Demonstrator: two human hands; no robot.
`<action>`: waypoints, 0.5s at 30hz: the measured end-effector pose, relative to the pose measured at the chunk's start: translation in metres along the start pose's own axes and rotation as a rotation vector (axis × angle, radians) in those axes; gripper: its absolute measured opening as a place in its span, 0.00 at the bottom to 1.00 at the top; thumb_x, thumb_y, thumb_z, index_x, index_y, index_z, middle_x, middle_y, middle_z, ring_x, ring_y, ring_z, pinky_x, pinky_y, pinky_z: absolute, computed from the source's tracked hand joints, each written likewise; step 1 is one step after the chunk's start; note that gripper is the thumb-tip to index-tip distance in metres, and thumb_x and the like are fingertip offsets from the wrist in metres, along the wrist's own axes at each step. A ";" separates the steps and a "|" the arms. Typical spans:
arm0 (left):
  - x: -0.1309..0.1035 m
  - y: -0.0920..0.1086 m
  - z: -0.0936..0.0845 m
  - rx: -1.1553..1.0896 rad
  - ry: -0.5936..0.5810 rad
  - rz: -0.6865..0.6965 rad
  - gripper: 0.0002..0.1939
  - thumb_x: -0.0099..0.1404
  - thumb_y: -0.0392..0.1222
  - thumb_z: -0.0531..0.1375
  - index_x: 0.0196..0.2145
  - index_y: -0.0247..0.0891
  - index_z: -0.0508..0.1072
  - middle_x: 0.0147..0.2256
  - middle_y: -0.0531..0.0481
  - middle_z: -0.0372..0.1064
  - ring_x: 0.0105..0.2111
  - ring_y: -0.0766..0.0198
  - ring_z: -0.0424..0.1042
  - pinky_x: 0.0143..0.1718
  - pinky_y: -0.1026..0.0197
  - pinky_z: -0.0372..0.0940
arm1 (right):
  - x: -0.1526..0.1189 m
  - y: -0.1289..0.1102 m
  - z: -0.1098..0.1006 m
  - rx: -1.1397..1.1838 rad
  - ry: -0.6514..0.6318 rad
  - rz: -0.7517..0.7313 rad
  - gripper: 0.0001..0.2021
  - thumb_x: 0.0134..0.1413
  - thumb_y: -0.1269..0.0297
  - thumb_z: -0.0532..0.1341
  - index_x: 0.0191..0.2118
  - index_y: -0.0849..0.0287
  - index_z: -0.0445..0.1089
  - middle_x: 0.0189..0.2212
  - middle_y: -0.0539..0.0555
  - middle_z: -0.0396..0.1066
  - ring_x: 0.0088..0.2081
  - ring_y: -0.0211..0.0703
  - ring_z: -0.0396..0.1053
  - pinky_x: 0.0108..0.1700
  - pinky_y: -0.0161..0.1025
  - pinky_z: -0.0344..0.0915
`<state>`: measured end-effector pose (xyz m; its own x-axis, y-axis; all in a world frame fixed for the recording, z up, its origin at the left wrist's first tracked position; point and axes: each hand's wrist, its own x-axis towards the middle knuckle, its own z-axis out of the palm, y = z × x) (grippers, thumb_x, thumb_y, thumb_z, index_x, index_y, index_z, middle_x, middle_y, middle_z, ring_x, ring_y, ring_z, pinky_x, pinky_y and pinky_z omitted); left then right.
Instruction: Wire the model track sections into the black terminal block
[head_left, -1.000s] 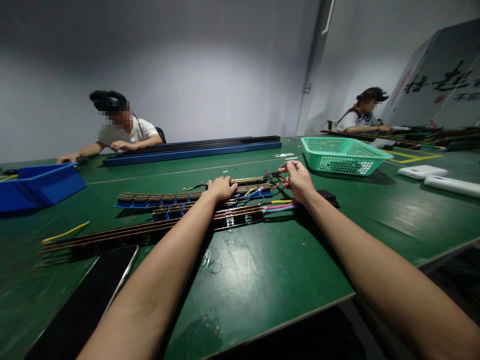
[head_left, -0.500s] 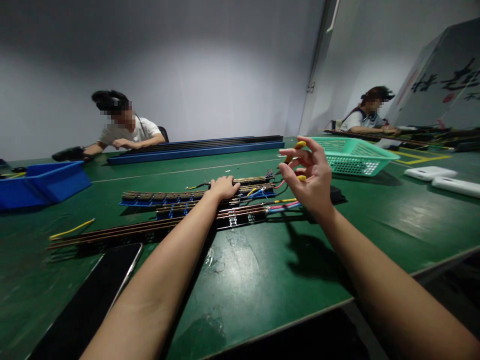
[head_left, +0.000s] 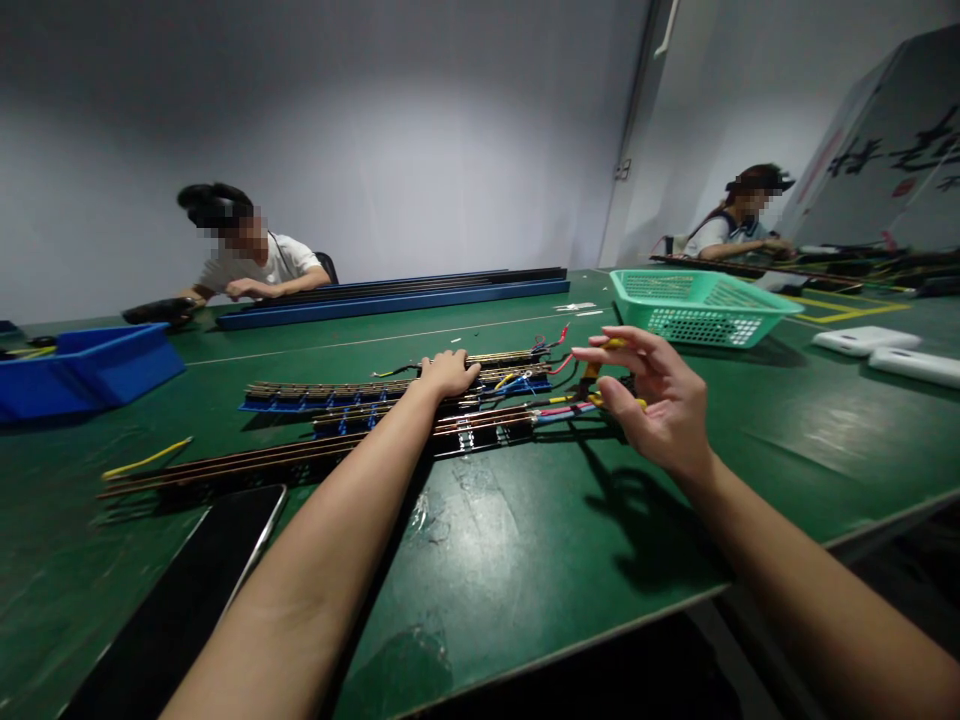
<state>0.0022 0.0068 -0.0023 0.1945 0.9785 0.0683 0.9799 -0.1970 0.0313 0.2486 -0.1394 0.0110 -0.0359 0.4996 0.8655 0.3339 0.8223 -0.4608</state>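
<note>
Over the long strips with copper-coloured rods (head_left: 375,392), my left hand (head_left: 448,375) lies palm down, its thumb spread and its fingers draped across the farther ones. My right hand (head_left: 667,400) grips yellow-handled pliers (head_left: 591,374), their handles spread between thumb and fingers. The pliers' dark head is near the pink and blue wires (head_left: 566,410) at the right end of the nearest strip (head_left: 247,462); whether its jaws touch a wire I cannot tell. A red-tipped wire (head_left: 564,333) stands up behind the tool.
A green basket (head_left: 701,310) stands right of the strips, a blue bin (head_left: 82,370) at far left. A phone-like black slab (head_left: 172,600) lies beside my left forearm. White devices (head_left: 866,341) are at right. Two people (head_left: 259,270) sit across the green table, near blue channels (head_left: 390,300).
My right hand has moved down and to the right with the pliers, closer to the wire ends. My left hand stays where it was on the strips.
</note>
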 end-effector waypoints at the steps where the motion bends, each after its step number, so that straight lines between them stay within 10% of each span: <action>1: 0.000 0.000 0.000 0.002 -0.002 -0.001 0.29 0.71 0.58 0.42 0.59 0.40 0.64 0.59 0.38 0.64 0.58 0.46 0.63 0.57 0.41 0.54 | -0.001 0.000 -0.002 0.010 0.026 -0.004 0.21 0.57 0.63 0.63 0.56 0.50 0.65 0.44 0.55 0.77 0.50 0.52 0.75 0.59 0.55 0.65; 15: -0.001 0.000 -0.001 -0.002 0.003 0.003 0.27 0.71 0.58 0.43 0.57 0.41 0.65 0.59 0.39 0.65 0.58 0.47 0.63 0.57 0.42 0.55 | -0.008 0.001 -0.008 0.086 0.352 -0.174 0.18 0.57 0.56 0.59 0.52 0.51 0.71 0.36 0.55 0.79 0.45 0.53 0.76 0.49 0.53 0.71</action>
<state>0.0019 0.0059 -0.0014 0.1969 0.9778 0.0716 0.9793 -0.1996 0.0330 0.2567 -0.1446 0.0056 0.2447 0.2395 0.9396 0.2711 0.9135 -0.3035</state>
